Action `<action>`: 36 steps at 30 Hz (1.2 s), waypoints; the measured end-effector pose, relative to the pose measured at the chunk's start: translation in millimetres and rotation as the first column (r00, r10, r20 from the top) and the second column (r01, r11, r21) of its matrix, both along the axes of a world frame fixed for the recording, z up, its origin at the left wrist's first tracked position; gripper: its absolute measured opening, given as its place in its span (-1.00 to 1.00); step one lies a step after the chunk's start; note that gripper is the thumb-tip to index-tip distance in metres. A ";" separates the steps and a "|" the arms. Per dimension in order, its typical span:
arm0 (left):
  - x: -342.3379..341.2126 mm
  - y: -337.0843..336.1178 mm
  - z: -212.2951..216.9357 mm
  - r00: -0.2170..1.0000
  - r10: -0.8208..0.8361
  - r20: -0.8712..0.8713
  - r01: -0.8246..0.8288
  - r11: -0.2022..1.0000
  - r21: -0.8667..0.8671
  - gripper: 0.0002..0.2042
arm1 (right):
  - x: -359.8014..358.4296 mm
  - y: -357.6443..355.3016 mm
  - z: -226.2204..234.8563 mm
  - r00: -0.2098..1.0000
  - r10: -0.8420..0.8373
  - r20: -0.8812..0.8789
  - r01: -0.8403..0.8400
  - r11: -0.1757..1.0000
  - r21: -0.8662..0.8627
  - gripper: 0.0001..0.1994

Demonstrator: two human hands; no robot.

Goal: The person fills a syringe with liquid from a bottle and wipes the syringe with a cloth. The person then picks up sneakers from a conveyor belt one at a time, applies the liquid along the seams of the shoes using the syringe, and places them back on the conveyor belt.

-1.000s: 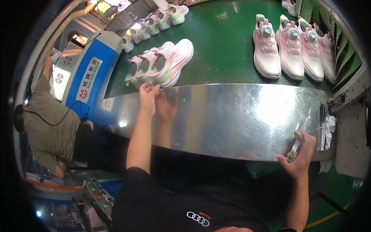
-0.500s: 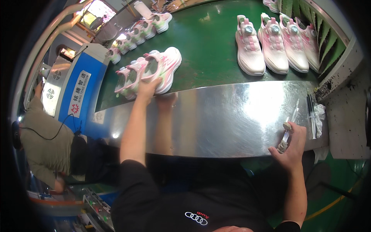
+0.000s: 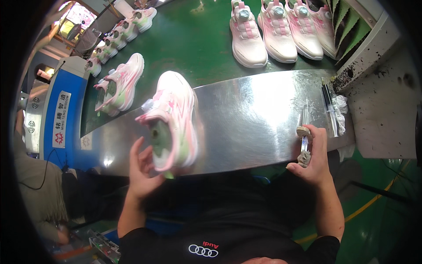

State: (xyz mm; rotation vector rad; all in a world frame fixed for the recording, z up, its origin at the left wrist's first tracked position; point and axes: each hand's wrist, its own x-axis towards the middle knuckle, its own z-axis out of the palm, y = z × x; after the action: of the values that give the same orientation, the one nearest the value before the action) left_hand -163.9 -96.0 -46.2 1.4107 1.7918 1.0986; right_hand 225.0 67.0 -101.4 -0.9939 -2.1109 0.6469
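A white, pink and green sneaker point(image 3: 187, 103) lies on the metal front ledge, toe away from me and heel near the ledge's front edge. My left hand point(image 3: 143, 171) is at its heel, fingers apart and curved, thumb beside the heel tab; I see no firm grip. In my right hand point(image 3: 317, 160), thumb and fingers hold a clear slim stick point(image 3: 304, 143) with greyish-brown lumps on it, above the ledge's right part. Beyond the left hand, more pink-and-white sneakers point(image 3: 127, 83) stand close together on the green belt.
Several finished-looking sneakers point(image 3: 248, 39) stand in a row at the back right, beside green flaps point(image 3: 351, 31). More shoes point(image 3: 127, 31) line the far left. Dark pens point(image 3: 327, 99) and crumpled white paper point(image 3: 340, 104) lie on the ledge's right end. A blue machine point(image 3: 63, 105) and another person point(image 3: 41, 185) are at left.
One sneaker has come from the left group onto the metal ledge, toward me. My left hand has drawn back to its heel. My right hand still holds the stick; the whole view has shifted.
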 end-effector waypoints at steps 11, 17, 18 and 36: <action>-92.5 157.4 -45.9 0.892 0.275 0.358 -0.160 0.934 -0.319 -0.64 | -1.4 -22.1 15.4 0.925 -0.046 -0.376 -0.144 0.875 -0.462 0.03; -74.0 179.6 -32.0 0.850 0.113 0.515 0.043 0.959 -0.281 -0.59 | 5.6 -32.0 23.4 0.967 0.029 -0.255 -0.123 0.924 -0.362 -0.01; -45.1 177.5 -15.4 0.816 0.117 0.566 0.023 0.972 -0.233 -0.61 | 5.7 -34.4 25.5 0.965 0.042 -0.259 -0.139 0.918 -0.372 -0.01; 32.2 116.7 2.1 0.385 -0.341 0.858 0.033 0.934 0.356 -0.36 | -63.2 -31.8 117.5 0.373 0.129 -0.919 -0.831 0.486 -0.270 -0.02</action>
State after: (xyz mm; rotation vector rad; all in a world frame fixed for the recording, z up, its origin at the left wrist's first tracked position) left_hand -131.7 20.7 -44.1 0.7718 0.6330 1.6078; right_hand 161.8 35.2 16.1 -0.0938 -1.1828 1.9969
